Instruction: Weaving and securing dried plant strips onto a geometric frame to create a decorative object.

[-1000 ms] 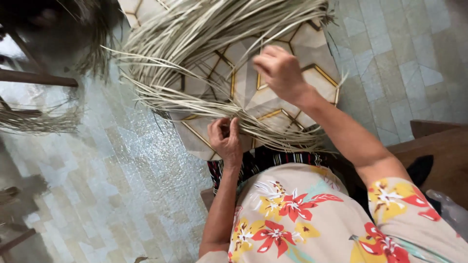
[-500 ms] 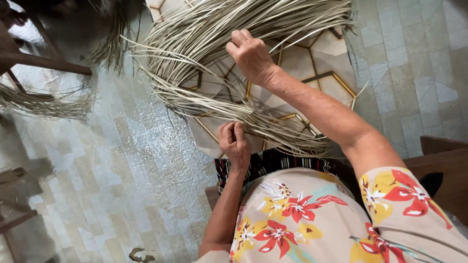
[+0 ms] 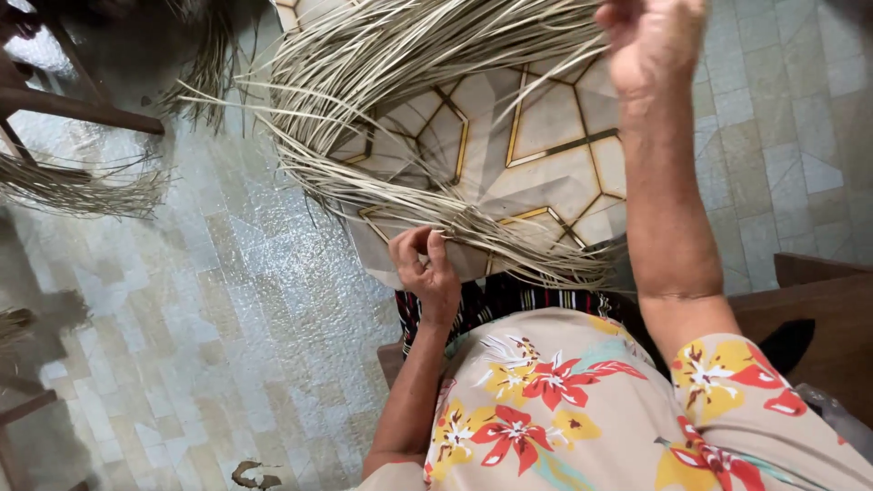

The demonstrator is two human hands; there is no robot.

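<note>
A big bundle of long pale dried straw strands (image 3: 382, 82) arcs over a cream board with gold geometric lines (image 3: 546, 127) resting at my lap. My left hand (image 3: 426, 268) pinches the gathered end of the strands at the board's near edge, fingers closed on them. My right hand (image 3: 650, 41) is raised high at the top of the view, fingers curled around strands that it lifts away from the bundle; its fingertips are cut off by the frame edge.
Pale tiled floor (image 3: 182, 345) lies to the left. More straw (image 3: 73, 186) lies under a dark wooden chair frame (image 3: 86, 105) at upper left. A brown wooden seat edge (image 3: 818, 300) is at right. My floral dress (image 3: 582, 409) fills the bottom.
My right hand has risen steadily up and away from the bundle, drawing strands with it. My left hand has kept its pinch at the near edge of the board.
</note>
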